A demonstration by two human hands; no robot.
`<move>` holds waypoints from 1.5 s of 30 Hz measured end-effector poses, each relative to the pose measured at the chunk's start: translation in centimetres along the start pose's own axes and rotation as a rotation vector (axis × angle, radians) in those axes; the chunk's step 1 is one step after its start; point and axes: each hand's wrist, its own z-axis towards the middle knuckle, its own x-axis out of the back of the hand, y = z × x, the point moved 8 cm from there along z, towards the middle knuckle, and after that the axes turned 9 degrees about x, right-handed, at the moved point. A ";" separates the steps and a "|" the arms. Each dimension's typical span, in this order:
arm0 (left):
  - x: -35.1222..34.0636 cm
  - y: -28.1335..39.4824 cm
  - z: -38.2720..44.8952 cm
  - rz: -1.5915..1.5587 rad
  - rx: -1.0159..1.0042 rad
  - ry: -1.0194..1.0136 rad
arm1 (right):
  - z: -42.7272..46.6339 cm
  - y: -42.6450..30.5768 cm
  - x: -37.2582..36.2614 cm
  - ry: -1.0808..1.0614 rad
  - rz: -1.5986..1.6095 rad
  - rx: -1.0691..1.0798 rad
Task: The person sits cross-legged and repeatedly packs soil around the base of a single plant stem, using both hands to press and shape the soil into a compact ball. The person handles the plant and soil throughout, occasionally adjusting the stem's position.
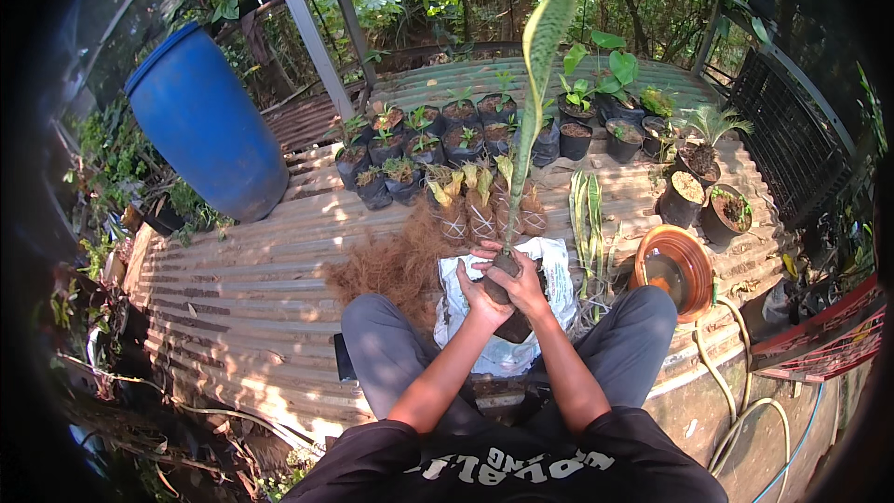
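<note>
My left hand (483,299) and my right hand (522,281) cup a ball of dark soil (501,278) at the foot of a tall snake plant leaf (534,98) with yellow edges, which stands upright. Beneath them lies a white woven plastic sack (504,356) bearing print, with dark loose soil (515,328) on it. To the left is a heap of brown coconut fibre (391,262). Just beyond the sack stand several fibre-wrapped root balls tied with white string (482,220). More snake plant leaves (587,216) lie to the right of the sack.
An orange-brown basin (674,272) holding water is by my right knee, a hose (744,363) near it. Potted seedlings (464,143) in black bags line the back of the corrugated metal sheet (279,286). A blue plastic barrel (209,126) stands at the left, a black rack (789,133) at the right.
</note>
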 end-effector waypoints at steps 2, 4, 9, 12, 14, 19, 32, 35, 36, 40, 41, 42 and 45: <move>0.5 0.0 -0.4 0.036 -0.093 0.095 | -0.3 1.5 0.6 0.037 -0.064 -0.053; 2.0 0.2 -0.1 0.029 -0.059 0.135 | -0.6 1.9 0.6 0.067 -0.221 -0.166; 1.7 0.2 -0.5 -0.064 -0.110 0.232 | -0.4 3.1 2.2 0.198 -0.363 -0.184; 0.2 0.8 -1.0 -0.178 -0.138 0.046 | 0.1 0.8 1.2 0.184 -0.234 -0.106; -1.4 1.3 -1.3 -0.139 -0.122 -0.050 | 0.8 -0.1 1.4 0.151 -0.189 -0.009; -2.3 0.2 -1.2 -0.174 0.007 -0.090 | 0.2 0.2 1.3 0.124 -0.026 0.047; -0.1 0.6 -0.5 -0.090 -0.020 -0.029 | 0.0 1.7 1.1 0.070 -0.284 -0.007; -1.7 -0.6 -0.5 0.076 0.203 -0.134 | 0.4 1.1 1.5 -0.028 -0.130 0.024; -2.4 -1.0 -0.9 0.107 0.222 -0.148 | 0.6 0.6 1.2 -0.040 -0.081 0.030; -0.7 -0.8 0.0 0.099 0.114 0.020 | -0.9 4.7 2.8 0.021 -0.296 -0.104; 0.8 -0.1 0.1 0.037 0.038 0.134 | -0.9 5.1 2.8 0.039 -0.311 -0.131; 0.1 -0.4 -0.1 0.064 0.103 -0.023 | -0.9 5.4 2.8 0.055 -0.325 -0.157; 0.3 -0.5 -0.3 0.061 0.105 -0.042 | -1.0 3.8 1.1 0.058 -0.193 -0.309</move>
